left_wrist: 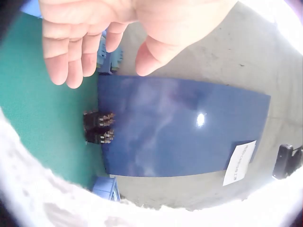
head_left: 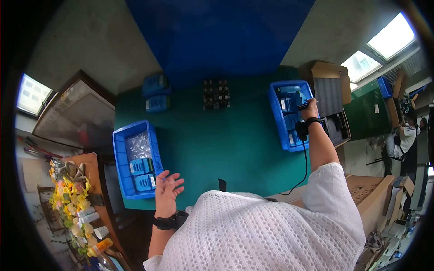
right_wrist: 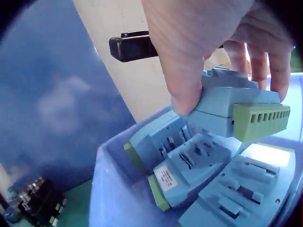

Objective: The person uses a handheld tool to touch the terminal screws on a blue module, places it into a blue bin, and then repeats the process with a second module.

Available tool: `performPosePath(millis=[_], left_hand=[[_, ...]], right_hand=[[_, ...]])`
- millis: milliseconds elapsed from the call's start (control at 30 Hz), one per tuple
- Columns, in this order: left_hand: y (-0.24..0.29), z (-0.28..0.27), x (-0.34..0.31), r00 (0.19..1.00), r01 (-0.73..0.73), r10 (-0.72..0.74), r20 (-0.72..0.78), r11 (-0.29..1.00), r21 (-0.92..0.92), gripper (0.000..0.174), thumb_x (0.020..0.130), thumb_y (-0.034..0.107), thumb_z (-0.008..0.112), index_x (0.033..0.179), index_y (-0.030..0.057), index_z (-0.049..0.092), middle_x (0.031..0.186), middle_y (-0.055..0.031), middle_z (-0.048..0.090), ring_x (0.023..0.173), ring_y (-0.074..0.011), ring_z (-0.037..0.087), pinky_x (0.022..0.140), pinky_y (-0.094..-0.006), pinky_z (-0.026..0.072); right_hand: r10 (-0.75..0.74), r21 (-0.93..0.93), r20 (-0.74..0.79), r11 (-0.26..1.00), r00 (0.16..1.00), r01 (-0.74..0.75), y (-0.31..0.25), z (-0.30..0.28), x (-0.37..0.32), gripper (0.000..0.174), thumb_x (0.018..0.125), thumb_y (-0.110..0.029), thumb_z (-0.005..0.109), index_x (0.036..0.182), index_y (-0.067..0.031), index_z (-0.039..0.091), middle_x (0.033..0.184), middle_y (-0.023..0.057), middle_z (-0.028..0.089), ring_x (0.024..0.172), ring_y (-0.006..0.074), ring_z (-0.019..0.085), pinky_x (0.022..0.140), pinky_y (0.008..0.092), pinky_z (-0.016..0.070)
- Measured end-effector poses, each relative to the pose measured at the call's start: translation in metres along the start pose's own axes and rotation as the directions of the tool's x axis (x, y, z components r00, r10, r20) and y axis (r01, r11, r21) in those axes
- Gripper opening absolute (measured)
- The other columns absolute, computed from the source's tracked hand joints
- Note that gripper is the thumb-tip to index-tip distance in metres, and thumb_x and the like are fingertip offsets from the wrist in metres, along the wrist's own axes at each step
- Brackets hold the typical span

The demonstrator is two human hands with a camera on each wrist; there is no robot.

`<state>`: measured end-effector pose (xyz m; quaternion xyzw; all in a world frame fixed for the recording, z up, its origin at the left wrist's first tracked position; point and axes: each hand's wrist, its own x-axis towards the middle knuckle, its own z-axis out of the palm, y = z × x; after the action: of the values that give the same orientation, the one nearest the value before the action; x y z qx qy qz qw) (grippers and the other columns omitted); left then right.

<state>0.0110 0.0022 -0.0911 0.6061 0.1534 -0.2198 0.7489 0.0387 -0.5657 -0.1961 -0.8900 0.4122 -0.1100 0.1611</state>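
Observation:
My right hand (head_left: pixel 311 109) is over the blue bin (head_left: pixel 276 131) at the right. It grips a light-blue plastic module with a green terminal block (right_wrist: pixel 261 120), thumb on one side and fingers on the other. Under it in the bin lie several like modules (right_wrist: pixel 191 163), slotted faces up. A black bar-shaped thing (right_wrist: pixel 134 46) shows behind that hand; I cannot tell whether the hand holds it. My left hand (head_left: pixel 166 193), fingers spread and nothing in it, hovers beside the left blue bin (head_left: pixel 118 158), which contains modules (head_left: pixel 141 166) and clear plastic bags (head_left: pixel 138 146).
On the green table (head_left: pixel 217 149), a group of dark components (head_left: pixel 216 95) stands near the blue panel (head_left: pixel 221 36). Two blue modules (head_left: pixel 157 103) sit at the back left. An opened carton with grey foam (head_left: pixel 327 95) adjoins the right bin. A cable (head_left: pixel 304 169) hangs from my right wrist.

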Motion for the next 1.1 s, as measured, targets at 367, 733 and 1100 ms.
performPosePath(millis=[367, 733, 1100], left_hand=[[0.006, 0.001, -0.001, 1.000, 0.011, -0.011, 0.001, 1.000, 0.010, 0.035, 0.090, 0.013, 0.047, 0.122, 0.0067, 0.034, 0.110, -0.0136, 0.051, 0.091, -0.0188, 0.056, 0.073, -0.0288, 0.0471], [0.024, -0.043, -0.009, 0.900, -0.380, 0.421, 0.112, 0.632, 0.676, 0.036, 0.079, 0.014, 0.062, 0.111, 0.0016, 0.049, 0.102, -0.0119, 0.053, 0.093, -0.0200, 0.053, 0.074, -0.0296, 0.0464], [0.070, -0.180, 0.049, 0.745, -0.217, 0.667, -0.031, 0.286, 0.933, 0.040, 0.075, 0.015, 0.065, 0.110, 0.0027, 0.051, 0.100, -0.0140, 0.058, 0.089, -0.0279, 0.058, 0.077, -0.0348, 0.0468]], right_hand=[[-0.241, -0.036, -0.019, 0.970, 0.970, 0.240, 0.009, -0.003, -0.010, 0.032, 0.071, 0.003, 0.057, 0.096, -0.0087, 0.040, 0.088, 0.0194, 0.058, 0.090, 0.0388, 0.056, 0.076, 0.0419, 0.0435], [-0.424, 0.554, -0.222, 0.686, 0.878, 0.471, 0.016, -0.090, -0.017, 0.032, 0.081, 0.003, 0.049, 0.110, -0.0098, 0.046, 0.117, 0.0108, 0.051, 0.105, 0.0181, 0.050, 0.085, 0.0289, 0.0421], [-0.576, 0.941, 0.318, 0.097, 0.753, -0.323, -0.167, -0.113, -0.245, 0.018, 0.092, -0.020, 0.046, 0.106, -0.0107, 0.042, 0.120, 0.0203, 0.050, 0.107, 0.0267, 0.052, 0.087, 0.0338, 0.0425]])
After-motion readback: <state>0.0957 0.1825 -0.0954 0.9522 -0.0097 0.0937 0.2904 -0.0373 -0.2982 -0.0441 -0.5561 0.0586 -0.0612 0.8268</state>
